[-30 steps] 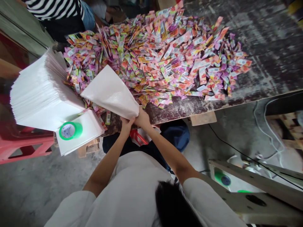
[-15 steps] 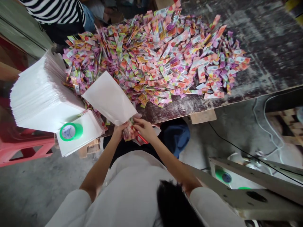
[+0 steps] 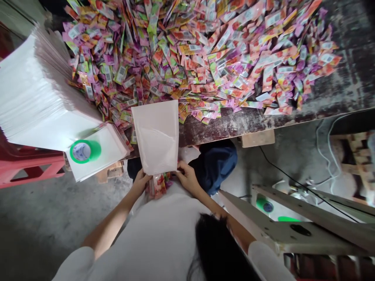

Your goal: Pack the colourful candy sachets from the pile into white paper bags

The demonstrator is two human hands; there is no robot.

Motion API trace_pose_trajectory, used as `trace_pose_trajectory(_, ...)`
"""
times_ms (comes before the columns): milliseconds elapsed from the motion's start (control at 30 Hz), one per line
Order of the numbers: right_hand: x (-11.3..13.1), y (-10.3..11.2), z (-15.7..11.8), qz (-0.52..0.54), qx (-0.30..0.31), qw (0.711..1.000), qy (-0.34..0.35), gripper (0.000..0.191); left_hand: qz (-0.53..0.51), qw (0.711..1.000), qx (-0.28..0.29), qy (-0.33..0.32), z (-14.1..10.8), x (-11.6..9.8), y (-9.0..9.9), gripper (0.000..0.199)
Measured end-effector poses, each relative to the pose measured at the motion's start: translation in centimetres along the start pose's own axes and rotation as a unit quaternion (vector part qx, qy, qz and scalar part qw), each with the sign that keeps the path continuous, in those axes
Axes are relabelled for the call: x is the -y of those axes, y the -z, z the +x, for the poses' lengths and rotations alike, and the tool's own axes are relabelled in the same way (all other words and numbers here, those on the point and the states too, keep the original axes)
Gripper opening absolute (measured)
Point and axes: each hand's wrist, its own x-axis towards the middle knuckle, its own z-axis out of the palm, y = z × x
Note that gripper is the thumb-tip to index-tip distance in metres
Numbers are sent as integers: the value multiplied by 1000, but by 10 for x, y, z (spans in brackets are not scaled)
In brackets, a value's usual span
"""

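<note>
A white paper-like bag point(image 3: 158, 136) stands out from my lap toward the table, its near end between my two hands. My left hand point(image 3: 141, 182) pinches its near left corner, and my right hand point(image 3: 186, 177) pinches the near right corner. Several small colourful packets point(image 3: 159, 185) show just below that near end, close to my shirt; whether they are partly inside the bag cannot be made out. Beyond the bag, a wide heap of similar pink, orange, purple and green packets point(image 3: 199, 66) covers much of the dark table point(image 3: 222, 128).
On the left, a tall stack of white bags point(image 3: 35, 101) rests near a red plastic stool point(image 3: 32, 166). A green tape roll point(image 3: 84, 151) lies on flatter white sheets point(image 3: 96, 160). A metal frame point(image 3: 281, 234) stands at my right, with a black cable point(image 3: 281, 171) near it.
The bag has swung from a leftward slant to nearly straight ahead and come closer to my body. My hands have moved apart to its corners. The view has shifted toward the table.
</note>
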Motion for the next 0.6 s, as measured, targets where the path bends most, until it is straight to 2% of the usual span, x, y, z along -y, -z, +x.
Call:
trace_pose_trajectory(100,-3,-2,3,4,21,1000,-10,13,-29,998,52,37,-9,-1,11,44)
trace_pose_trajectory(200,-4,-4,6,19,20,999,-19,12,14,996,75,43,-15,-13,18,45)
trace_pose_trajectory(300,-3,-1,1,22,19,999,-13,9,155,986,57,-32,-24,-22,26,45)
trace_pose_trajectory(433,-1,11,-17,7,83,997,-1,18,348,922,98,-136,-49,-10,44,39)
trace_pose_trajectory(500,-2,16,-25,-10,129,992,1,22,378,903,131,-157,-59,2,52,33)
trace_pose_trajectory(600,-2,15,-28,-28,148,989,-5,19,379,901,152,-146,-61,7,55,32)
